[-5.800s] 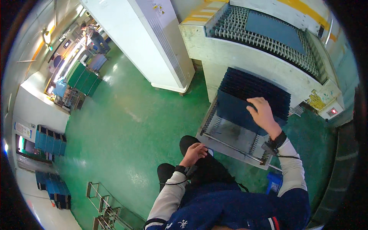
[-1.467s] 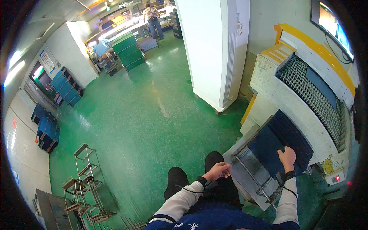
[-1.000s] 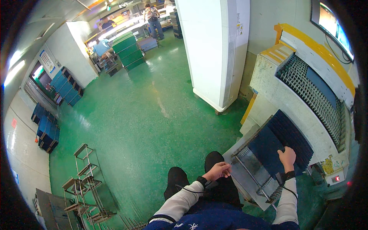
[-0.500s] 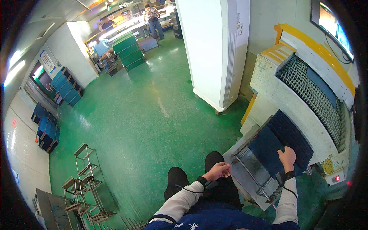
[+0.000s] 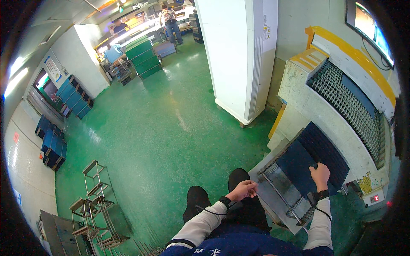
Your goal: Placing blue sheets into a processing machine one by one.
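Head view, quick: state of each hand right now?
Left hand: loosely curled beside the metal rack, nothing visibly held.
Right hand: fingers curled at the edge of the front dark-blue panel; firm grip cannot be told.

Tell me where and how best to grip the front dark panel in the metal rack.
Probably by the upper edge of the front panel, coming from above on the person's side, thumb on its broad face and fingers over the edge. That face is exposed toward the person, while other panels crowd close behind. The right hand is at that edge's right end.
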Demonstrator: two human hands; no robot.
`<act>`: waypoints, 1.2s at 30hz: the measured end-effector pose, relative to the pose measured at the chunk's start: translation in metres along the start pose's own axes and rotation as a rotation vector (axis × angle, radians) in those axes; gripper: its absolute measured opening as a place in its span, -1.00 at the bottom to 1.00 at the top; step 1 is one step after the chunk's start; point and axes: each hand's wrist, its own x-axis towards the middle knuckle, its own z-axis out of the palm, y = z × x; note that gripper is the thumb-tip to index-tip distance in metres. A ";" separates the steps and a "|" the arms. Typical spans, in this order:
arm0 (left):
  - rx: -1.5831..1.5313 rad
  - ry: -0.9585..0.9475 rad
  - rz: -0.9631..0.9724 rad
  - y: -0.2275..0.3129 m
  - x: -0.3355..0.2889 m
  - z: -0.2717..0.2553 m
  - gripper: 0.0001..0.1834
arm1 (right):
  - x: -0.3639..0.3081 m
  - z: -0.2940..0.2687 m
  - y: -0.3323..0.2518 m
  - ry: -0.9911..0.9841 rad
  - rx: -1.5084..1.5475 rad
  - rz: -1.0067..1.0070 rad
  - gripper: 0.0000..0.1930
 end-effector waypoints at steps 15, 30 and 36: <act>-0.005 0.005 -0.006 -0.001 0.001 -0.002 -0.80 | -0.002 -0.005 -0.005 -0.001 0.007 -0.006 -0.63; -0.002 0.017 -0.003 0.001 -0.001 0.002 -0.81 | -0.001 -0.001 -0.001 0.039 0.012 -0.022 -0.63; 0.001 0.006 0.006 -0.001 0.001 0.000 -0.81 | 0.001 -0.002 -0.001 0.001 0.004 0.001 -0.62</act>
